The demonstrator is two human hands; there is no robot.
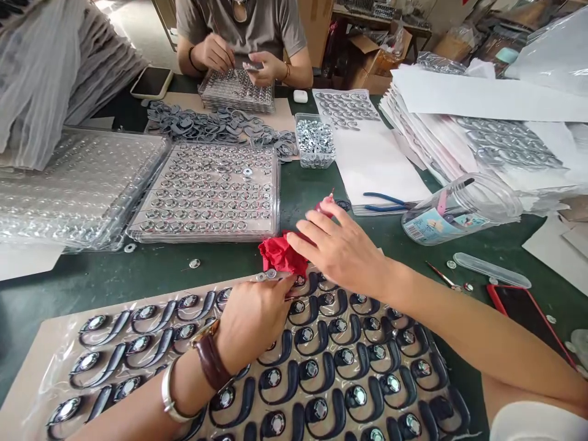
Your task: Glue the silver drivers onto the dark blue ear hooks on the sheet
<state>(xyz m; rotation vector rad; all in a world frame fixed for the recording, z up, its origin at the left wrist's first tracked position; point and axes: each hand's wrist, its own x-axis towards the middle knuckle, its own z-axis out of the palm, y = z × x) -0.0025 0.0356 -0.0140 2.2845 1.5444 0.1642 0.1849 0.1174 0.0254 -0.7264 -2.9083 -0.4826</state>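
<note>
Across the clear plastic tray (57, 343), black earhook pieces (293, 381) lie in rows, probably light and bendy, best pinched by the thick arm. Left hand (255, 315) curls over them, right hand (342, 254) arches beside red cloth (281, 254); whether either grips anything, I cannot tell.

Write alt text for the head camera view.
A person's left hand and right hand reach over black hook-shaped parts with round silver discs, beside crumpled red material. Across the green table, a co-worker in a grey shirt works above stacked clear plastic trays.
</note>
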